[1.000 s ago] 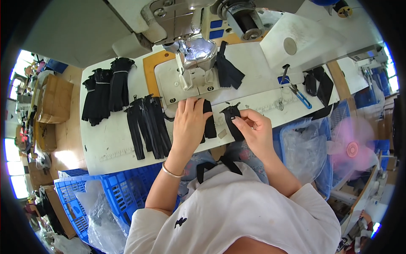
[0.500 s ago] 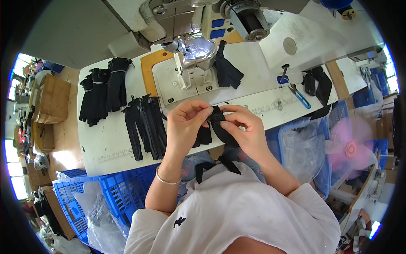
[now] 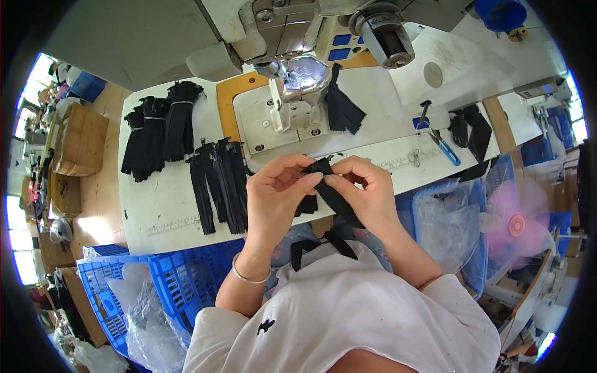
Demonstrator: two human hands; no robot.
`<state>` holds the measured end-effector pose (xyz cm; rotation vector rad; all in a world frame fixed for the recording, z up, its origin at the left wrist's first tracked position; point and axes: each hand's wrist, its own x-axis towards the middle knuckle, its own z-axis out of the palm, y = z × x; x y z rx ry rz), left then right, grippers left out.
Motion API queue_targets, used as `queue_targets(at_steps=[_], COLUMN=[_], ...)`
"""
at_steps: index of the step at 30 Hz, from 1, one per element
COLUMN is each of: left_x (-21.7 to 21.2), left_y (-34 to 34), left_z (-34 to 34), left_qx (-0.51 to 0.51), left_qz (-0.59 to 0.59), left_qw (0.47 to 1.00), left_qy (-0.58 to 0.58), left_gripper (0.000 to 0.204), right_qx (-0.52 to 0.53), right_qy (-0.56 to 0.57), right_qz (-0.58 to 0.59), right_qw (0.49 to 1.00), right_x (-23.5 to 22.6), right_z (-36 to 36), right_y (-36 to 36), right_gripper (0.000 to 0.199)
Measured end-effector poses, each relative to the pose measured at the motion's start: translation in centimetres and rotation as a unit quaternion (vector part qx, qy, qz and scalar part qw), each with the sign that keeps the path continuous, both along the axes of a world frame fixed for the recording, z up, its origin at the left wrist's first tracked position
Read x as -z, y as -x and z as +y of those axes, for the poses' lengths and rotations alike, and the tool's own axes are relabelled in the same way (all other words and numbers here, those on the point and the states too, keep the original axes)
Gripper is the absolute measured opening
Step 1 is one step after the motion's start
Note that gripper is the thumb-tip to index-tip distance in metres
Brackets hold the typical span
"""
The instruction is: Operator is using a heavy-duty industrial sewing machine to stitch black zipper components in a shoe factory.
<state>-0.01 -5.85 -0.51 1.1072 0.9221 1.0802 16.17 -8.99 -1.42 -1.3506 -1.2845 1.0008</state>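
Note:
Both hands meet over the front edge of the sewing table (image 3: 367, 176). Between my left hand (image 3: 277, 189) and my right hand (image 3: 368, 193) is a black zipper (image 3: 341, 205). Each hand pinches its upper end between thumb and fingers, and the fabric there is folded over. The lower end hangs free toward my lap. Just beyond the hands stands the sewing machine (image 3: 289, 118), its lamp lit. Loose black zippers (image 3: 219, 186) lie side by side left of my left hand. Another dark piece (image 3: 314, 204), partly hidden, sits behind my fingers.
Tied zipper bundles (image 3: 179, 124) lie at the table's far left. A black fabric piece (image 3: 344, 109) rests beside the machine's needle area. Blue-handled snips (image 3: 446, 151) lie on the right. Below stand a blue crate (image 3: 177, 280) and a blue bin (image 3: 477, 248), near a pink fan (image 3: 516, 225).
My fingers have drawn closer together on the zipper's upper end, which now folds over to the left. The hanging end has swung right. The whole view has shifted slightly.

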Motion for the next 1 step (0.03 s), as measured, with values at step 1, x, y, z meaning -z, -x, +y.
queue_targets(at_steps=[1], left_x=[0.0], left_y=[0.02], left_z=[0.03], left_qx=[0.001], left_qz=[-0.01], left_qw=[1.0], left_qy=[0.004], left_gripper=[0.02], right_qx=[-0.001], right_qy=[0.011], right_qz=[0.004], right_qw=[1.0], right_x=[-0.02], right_z=[0.03], right_y=[0.01], right_gripper=[0.01])
